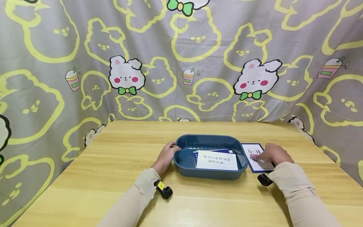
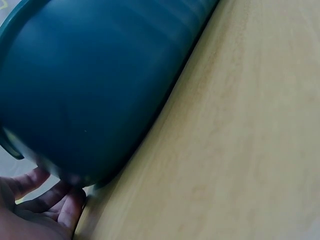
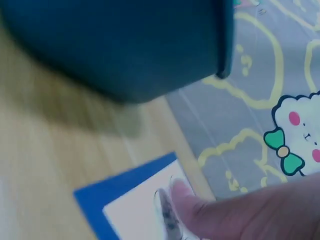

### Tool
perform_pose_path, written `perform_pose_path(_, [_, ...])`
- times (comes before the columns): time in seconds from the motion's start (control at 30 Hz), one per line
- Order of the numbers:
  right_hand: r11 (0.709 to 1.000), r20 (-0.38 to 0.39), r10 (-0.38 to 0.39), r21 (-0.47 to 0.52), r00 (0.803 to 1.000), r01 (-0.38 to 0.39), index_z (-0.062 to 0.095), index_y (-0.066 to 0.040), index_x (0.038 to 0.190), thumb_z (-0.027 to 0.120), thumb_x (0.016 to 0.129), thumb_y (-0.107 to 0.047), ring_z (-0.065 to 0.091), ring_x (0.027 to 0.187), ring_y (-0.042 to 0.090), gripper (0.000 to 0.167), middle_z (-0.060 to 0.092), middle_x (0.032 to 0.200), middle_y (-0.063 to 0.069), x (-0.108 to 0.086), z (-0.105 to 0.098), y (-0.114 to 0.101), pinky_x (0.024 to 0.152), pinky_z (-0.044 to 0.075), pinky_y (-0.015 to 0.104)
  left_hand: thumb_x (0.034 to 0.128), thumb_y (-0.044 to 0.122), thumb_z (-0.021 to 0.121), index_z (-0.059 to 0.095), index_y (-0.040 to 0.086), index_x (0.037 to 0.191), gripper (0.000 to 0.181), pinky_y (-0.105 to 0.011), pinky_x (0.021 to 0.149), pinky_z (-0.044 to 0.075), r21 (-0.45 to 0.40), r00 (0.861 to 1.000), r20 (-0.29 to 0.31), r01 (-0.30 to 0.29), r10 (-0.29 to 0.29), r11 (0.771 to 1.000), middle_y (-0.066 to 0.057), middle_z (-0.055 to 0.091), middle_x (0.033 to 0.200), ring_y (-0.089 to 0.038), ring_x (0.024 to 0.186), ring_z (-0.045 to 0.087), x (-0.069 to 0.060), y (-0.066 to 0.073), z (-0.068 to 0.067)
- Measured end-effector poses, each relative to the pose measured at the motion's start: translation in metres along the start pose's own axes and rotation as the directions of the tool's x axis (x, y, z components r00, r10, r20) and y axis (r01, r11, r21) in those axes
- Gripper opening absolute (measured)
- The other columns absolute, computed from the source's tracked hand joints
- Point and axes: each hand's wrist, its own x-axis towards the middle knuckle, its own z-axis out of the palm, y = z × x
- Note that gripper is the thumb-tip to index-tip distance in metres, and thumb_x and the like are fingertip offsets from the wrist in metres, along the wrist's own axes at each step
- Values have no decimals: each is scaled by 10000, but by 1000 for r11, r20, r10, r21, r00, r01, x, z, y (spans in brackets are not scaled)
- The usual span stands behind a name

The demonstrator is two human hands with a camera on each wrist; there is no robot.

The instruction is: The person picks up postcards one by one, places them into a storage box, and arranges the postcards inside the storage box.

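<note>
A dark blue plastic basin [image 1: 210,174] stands on the table, with several printed cards inside, a white one [image 1: 216,160] uppermost. At its left end my left hand [image 1: 165,157] holds the basin, thumb over the rim; in the left wrist view the fingers [image 2: 70,207] touch its outer wall. Right of the basin is a white card with a blue border [image 1: 256,148] and large dark characters. My right hand [image 1: 275,155] holds that card by its right side, thumb across its face. In the right wrist view the thumb [image 3: 200,207] lies on the card [image 3: 135,210]; the other fingers are mostly hidden.
The wooden table [image 1: 113,176] reaches back to a grey curtain [image 1: 158,41] with rabbit drawings, which also hangs at both sides. A small black camera is strapped to each wrist. The basin's right wall rises close beside the bordered card.
</note>
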Motion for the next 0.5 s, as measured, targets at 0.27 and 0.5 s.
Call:
perform_pose_path(0.27, [997,65,10,70,998,-15,484,193,1076,779,743,-525,517,825,344,844,539,900,236,2,0,7,722,468,439,931,154,519,539,-11,1213,327,-482,1025,369,-1,1000,1,13,-13,1000,-159,526,1240,-310,1150,478,0,2,0])
perform_pose_path(0.5, [947,-78,-40,314,996,62,420,206,1027,663,865,-218,536,772,297,514,468,904,252,9,5,17,623,458,336,934,156,515,532,-12,1221,333,-486,1033,364,0,1000,9,22,-22,1000,-162,519,1245,-314,1151,476,1,1,0])
